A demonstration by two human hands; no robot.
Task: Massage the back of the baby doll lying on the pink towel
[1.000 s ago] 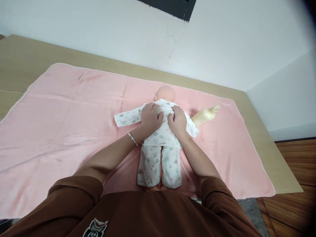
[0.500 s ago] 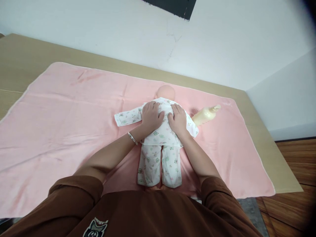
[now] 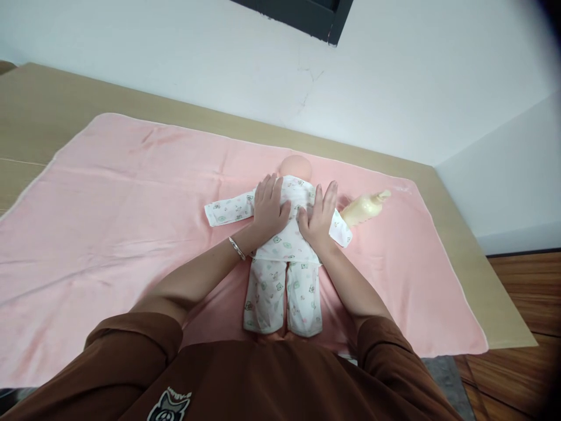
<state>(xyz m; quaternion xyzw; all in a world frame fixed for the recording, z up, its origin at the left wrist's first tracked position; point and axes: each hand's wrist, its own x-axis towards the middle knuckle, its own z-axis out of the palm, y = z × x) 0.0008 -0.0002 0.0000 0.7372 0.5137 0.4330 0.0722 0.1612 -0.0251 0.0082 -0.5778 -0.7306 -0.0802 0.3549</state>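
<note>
– How does the bald baby doll in white printed clothes lie?

– Its long axis runs near to far on the soft pink cloth blanket; head at the far end, legs at the near end.

– Which hand is nearer?

– Neither; the left hand is flat on the left of its upper body, fingers extended; the right hand rests on the right, fingers spread and seemingly raised; neither grasps anything; the cream plastic pump bottle lies on its side, right of the right hand.
</note>
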